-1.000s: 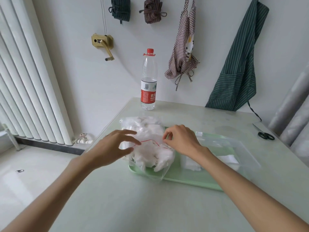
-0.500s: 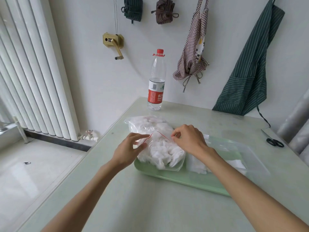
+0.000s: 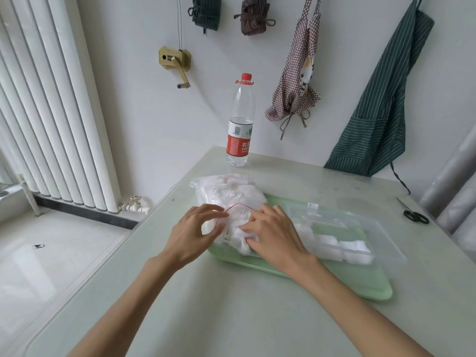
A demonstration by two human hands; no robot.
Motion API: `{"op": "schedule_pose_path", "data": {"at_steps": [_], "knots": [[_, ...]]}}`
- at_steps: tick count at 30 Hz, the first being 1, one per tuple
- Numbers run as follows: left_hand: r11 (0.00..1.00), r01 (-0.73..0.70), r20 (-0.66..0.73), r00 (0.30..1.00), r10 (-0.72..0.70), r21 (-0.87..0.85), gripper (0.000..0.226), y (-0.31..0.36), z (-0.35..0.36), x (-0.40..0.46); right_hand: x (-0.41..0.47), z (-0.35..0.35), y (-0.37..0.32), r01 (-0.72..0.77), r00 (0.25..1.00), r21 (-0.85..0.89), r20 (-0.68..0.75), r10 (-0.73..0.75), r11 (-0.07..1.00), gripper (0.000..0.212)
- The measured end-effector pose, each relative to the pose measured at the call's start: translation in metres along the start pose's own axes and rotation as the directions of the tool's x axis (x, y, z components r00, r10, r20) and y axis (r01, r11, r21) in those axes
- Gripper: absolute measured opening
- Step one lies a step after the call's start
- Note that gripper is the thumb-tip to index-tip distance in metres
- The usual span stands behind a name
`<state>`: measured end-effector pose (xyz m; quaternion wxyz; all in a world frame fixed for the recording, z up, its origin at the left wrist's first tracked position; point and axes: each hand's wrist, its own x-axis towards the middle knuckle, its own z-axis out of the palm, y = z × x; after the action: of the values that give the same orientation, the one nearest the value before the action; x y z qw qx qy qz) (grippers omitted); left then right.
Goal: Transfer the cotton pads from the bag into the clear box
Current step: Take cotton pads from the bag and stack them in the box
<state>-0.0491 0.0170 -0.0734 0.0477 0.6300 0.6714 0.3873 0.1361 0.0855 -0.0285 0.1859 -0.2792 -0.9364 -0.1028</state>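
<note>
Before you, the bag is clear plastic with a red line along its mouth, stuffed with white cotton pads. It lies on its side, its far end on the bench and its mouth end over the left edge of the green tray. The clear box, shallow and rectangular, sits on that tray just right of the bag; a row of white pads lies along its near wall.
</note>
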Motion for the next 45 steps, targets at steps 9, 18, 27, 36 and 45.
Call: {"op": "schedule_pose_path", "data": {"at_steps": [9, 18, 27, 36, 45], "knots": [[0.995, -0.048, 0.011, 0.999, 0.049, -0.091, 0.054, -0.008, 0.015, -0.001, -0.003, 0.009, -0.002, -0.053, 0.97, 0.047, -0.237, 0.063, 0.997, 0.014], [0.992, -0.019, 0.009, 1.0, 0.02, -0.124, 0.056, -0.007, 0.025, 0.019, 0.009, 0.027, 0.027, 0.035, 0.963, 0.121, -0.27, -0.001, 0.992, 0.011], [0.998, 0.017, 0.069, 0.998, -0.013, -0.068, 0.056, -0.01, 0.024, 0.036, 0.016, 0.017, 0.037, -0.019, 0.99, 0.394, -0.119, 0.072, 0.919, 0.013], [0.993, 0.082, 0.134, 0.989, -0.07, -0.087, 0.049, 0.005, 0.013, 0.038, 0.017, -0.018, 0.043, -0.282, 0.929, 0.668, 0.01, 0.37, 0.689, 0.012], [0.919, 0.108, -0.102, 0.982, -0.158, -0.38, 0.015, 0.079, -0.003, 0.073, 0.007, -0.057, 0.086, -0.325, 0.74, 0.945, 0.225, 0.634, 0.044, 0.012]]}}
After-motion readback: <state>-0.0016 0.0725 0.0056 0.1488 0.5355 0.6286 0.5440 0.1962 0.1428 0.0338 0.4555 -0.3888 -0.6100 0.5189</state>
